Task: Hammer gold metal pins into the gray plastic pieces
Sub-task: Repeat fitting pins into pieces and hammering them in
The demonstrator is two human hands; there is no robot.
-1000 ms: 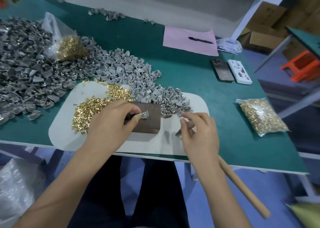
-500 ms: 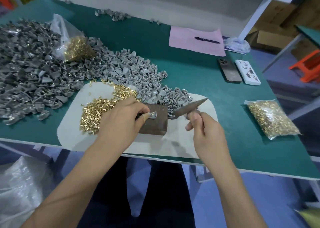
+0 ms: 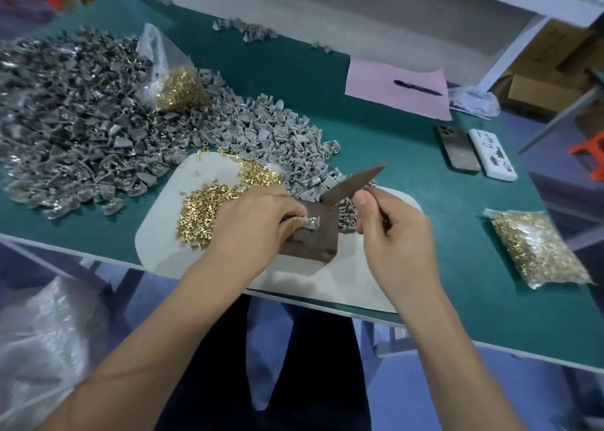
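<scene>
My left hand (image 3: 251,224) pinches a small gray plastic piece (image 3: 311,223) against a dark metal block (image 3: 315,237) on a white mat (image 3: 163,234). My right hand (image 3: 389,231) grips a hammer just below its head; the dark wedge-shaped head (image 3: 351,185) is raised and tilted above the block's far right corner. A loose heap of gold pins (image 3: 202,208) lies on the mat left of my left hand. Light gray plastic pieces (image 3: 281,139) are piled behind the block.
A large heap of darker gray pieces (image 3: 72,129) covers the left of the green table (image 3: 408,208). An open bag of gold pins (image 3: 179,84) lies on it; a sealed bag (image 3: 536,247) lies at the right. Two phones (image 3: 474,151), pink paper (image 3: 397,87) with a pen.
My right hand turned the hammer from pointing down past the table edge to head-up, and raised it over the block. My left hand kept holding the gray piece on the block.
</scene>
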